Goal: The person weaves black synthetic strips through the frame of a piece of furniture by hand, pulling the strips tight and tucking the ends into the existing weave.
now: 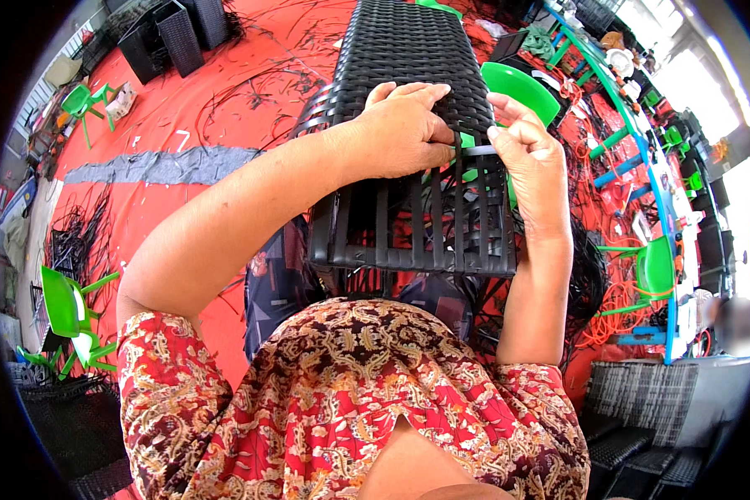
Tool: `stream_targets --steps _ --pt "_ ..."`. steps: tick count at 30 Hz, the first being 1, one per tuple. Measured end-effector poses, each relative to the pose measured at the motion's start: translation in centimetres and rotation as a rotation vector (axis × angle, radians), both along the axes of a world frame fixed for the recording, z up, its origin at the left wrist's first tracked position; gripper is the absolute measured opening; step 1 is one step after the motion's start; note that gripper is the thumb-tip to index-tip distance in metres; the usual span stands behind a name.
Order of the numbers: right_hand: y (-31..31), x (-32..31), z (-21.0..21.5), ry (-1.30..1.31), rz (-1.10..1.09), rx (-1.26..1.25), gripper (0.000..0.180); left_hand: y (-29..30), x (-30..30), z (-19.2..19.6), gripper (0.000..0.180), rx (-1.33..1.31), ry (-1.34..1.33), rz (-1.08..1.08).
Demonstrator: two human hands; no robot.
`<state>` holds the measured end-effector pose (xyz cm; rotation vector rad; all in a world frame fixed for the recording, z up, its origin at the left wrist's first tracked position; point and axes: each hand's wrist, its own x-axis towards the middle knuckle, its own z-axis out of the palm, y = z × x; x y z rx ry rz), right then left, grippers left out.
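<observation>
Black woven plastic-wicker panel on a long rectangular frame, stretched away from the lap over a red floor littered with loose black strips; near end unfinished, upright black flat strands standing apart with gaps between. Probably light but bulky, the woven part stiff, best steadied by the frame edge or flat on the finished weave. Left hand laid palm-down across the weave edge, fingers spread and pressing, gripping nothing. Right hand beside it, thumb and fingertips pinched on a thin black weaving strip crossing the uprights. Springy and smooth-looking, likely to slip unless pinched near the last crossing. Green plastic chair just beyond
</observation>
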<state>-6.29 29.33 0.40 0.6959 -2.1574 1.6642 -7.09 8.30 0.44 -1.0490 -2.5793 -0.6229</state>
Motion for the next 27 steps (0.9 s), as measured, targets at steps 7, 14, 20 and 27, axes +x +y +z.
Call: stream_targets --steps 7,14,20,27 --pt "-0.8 0.3 -0.3 0.139 -0.199 0.209 0.016 0.5 -1.5 1.2 0.014 0.218 -0.448 -0.151" --pt "-2.2 0.3 1.4 0.238 -0.023 0.390 0.023 -1.3 -0.9 1.4 0.011 0.818 -0.625 -0.363" --pt "-3.0 -0.4 2.2 -0.043 0.196 0.210 0.020 -3.6 0.8 1.9 0.015 0.372 0.042 -0.027" --pt "-3.9 -0.7 2.5 0.060 0.194 0.335 0.019 -3.0 2.3 0.4 0.025 -0.148 0.085 0.231"
